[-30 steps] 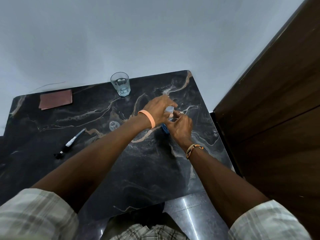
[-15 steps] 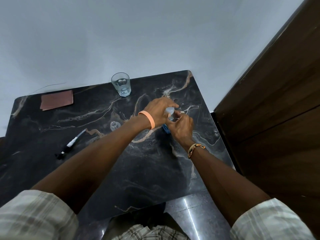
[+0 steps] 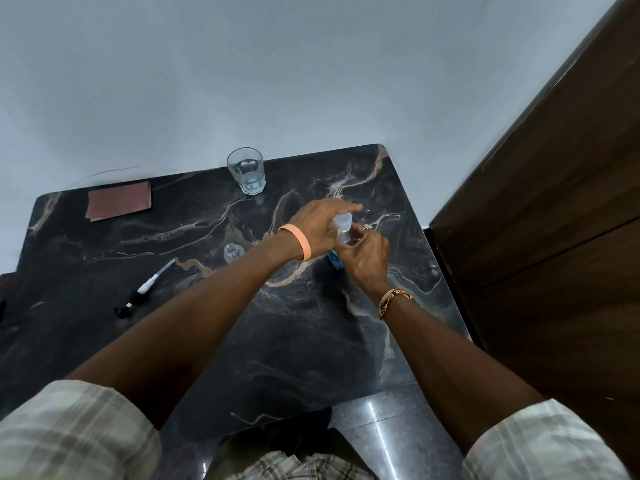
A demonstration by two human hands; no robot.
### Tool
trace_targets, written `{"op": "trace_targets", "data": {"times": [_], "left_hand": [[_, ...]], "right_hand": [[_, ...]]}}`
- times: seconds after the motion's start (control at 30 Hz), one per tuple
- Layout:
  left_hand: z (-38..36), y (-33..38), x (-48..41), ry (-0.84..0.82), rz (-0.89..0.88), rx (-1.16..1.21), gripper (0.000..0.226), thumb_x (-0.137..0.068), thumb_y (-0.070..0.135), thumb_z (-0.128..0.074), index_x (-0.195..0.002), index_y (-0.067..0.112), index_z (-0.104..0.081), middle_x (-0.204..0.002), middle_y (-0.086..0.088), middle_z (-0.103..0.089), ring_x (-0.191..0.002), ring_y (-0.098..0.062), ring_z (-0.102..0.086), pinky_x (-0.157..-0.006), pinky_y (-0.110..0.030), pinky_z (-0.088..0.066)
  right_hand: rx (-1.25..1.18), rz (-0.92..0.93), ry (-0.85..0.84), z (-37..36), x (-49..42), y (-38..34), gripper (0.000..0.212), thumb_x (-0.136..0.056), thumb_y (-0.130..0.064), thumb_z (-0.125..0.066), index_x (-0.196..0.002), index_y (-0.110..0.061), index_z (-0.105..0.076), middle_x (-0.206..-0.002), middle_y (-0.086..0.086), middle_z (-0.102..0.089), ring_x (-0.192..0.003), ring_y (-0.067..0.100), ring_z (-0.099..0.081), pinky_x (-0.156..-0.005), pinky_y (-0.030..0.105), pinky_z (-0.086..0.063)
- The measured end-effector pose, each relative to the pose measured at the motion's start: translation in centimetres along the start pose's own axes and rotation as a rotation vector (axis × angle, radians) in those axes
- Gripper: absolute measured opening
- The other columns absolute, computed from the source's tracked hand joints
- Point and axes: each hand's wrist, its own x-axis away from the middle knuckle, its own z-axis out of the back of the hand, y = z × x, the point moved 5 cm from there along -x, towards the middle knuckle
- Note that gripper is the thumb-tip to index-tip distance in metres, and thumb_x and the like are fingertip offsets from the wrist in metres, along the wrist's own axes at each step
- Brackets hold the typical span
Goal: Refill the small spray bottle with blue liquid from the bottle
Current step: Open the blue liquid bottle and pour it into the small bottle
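Gripping the bottle [image 3: 341, 227]: right hand [image 3: 367, 258] below, left hand [image 3: 316, 226] fingers atop.

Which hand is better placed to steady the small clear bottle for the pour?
Left, probably. The small clear bottle stands beside the left forearm, and the left hand grips only the cap. The right hand holds the blue bottle by its body, so it suits pouring.

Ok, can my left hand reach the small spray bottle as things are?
Probably yes: the small spray bottle stands right beside the left forearm, nothing between. But the left hand grips the cap of the blue bottle, so it must let go first.
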Motion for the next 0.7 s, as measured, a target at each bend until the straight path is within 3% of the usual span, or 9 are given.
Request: {"op": "trace_targets", "data": {"times": [0.07, 0.2, 0.27, 0.33, 0.47, 0.6, 0.7], "left_hand": [[0.30, -0.07, -0.15, 0.033, 0.030, -0.049, 0.048, -0.083, 0.010, -0.068, -0.128, 0.023, -0.058, -0.132, -0.006, -0.057, -0.123, -0.026, -0.052, -0.105, -0.041, -0.043], [0.22, 0.26, 0.05, 0.015, -0.005, -0.032, 0.063, -0.080, 0.010, -0.071, -0.138, 0.021, -0.048, -0.144, -0.006, -0.047, -0.135, -0.023, -0.040, -0.114, -0.041, -0.032], [0.23, 0.38, 0.00, 0.028, -0.008, -0.023, 0.050, -0.084, 0.004, -0.065, -0.130, 0.020, -0.057, -0.136, -0.007, -0.054, -0.129, -0.024, -0.047, -0.110, -0.040, -0.039], [0.41, 0.40, -0.11, 0.046, 0.019, -0.057, 0.041, -0.085, 0.010, -0.066, -0.125, 0.019, -0.061, -0.129, -0.008, -0.058, -0.122, -0.026, -0.052, -0.104, -0.039, -0.044], [0.36, 0.68, 0.23, 0.019, -0.011, -0.048, 0.063, -0.080, 0.014, -0.072, -0.138, 0.020, -0.048, -0.142, -0.007, -0.045, -0.132, -0.025, -0.041, -0.110, -0.040, -0.037], [0.20, 0.60, 0.00, 0.028, -0.024, -0.093, 0.043, -0.085, 0.011, -0.067, -0.127, 0.019, -0.060, -0.132, -0.007, -0.056, -0.125, -0.025, -0.050, -0.107, -0.041, -0.042], [0.37, 0.36, 0.06, 0.049, 0.013, -0.072, 0.052, -0.082, 0.018, -0.072, -0.131, 0.020, -0.055, -0.137, -0.006, -0.050, -0.126, -0.026, -0.047, -0.106, -0.040, -0.042]], "right_hand": [[-0.006, -0.004, -0.009, -0.07, 0.04, -0.03, 0.047, -0.076, -0.062, -0.067, -0.102, -0.024, -0.074, -0.077, -0.006, -0.071, -0.072, 0.011, -0.067, -0.067, 0.041, -0.060], [-0.011, 0.007, -0.012, 0.01, 0.06, -0.04, 0.045, -0.076, -0.059, -0.067, -0.101, -0.023, -0.074, -0.084, -0.003, -0.075, -0.077, 0.014, -0.070, -0.070, 0.041, -0.060], [-0.011, -0.006, -0.009, 0.06, 0.02, -0.08, 0.044, -0.077, -0.060, -0.068, -0.100, -0.023, -0.074, -0.081, -0.002, -0.073, -0.075, 0.013, -0.069, -0.067, 0.042, -0.060], [-0.002, -0.003, -0.018, 0.01, 0.01, -0.13, 0.048, -0.078, -0.061, -0.067, -0.103, -0.021, -0.074, -0.082, -0.001, -0.073, -0.075, 0.015, -0.068, -0.067, 0.042, -0.060], [0.006, 0.013, -0.016, 0.09, 0.06, -0.22, 0.052, -0.076, -0.060, -0.060, -0.106, -0.020, -0.074, -0.088, 0.001, -0.075, -0.076, 0.017, -0.070, -0.068, 0.042, -0.060], [0.000, -0.009, 0.000, 0.01, 0.05, -0.10, 0.053, -0.077, -0.065, -0.064, -0.105, -0.020, -0.074, -0.084, -0.001, -0.074, -0.074, 0.012, -0.068, -0.066, 0.040, -0.060], [-0.002, -0.002, -0.011, -0.03, 0.03, 0.03, 0.048, -0.076, -0.058, -0.069, -0.107, -0.020, -0.074, -0.090, 0.000, -0.075, -0.078, 0.015, -0.070, -0.068, 0.042, -0.061]]}}
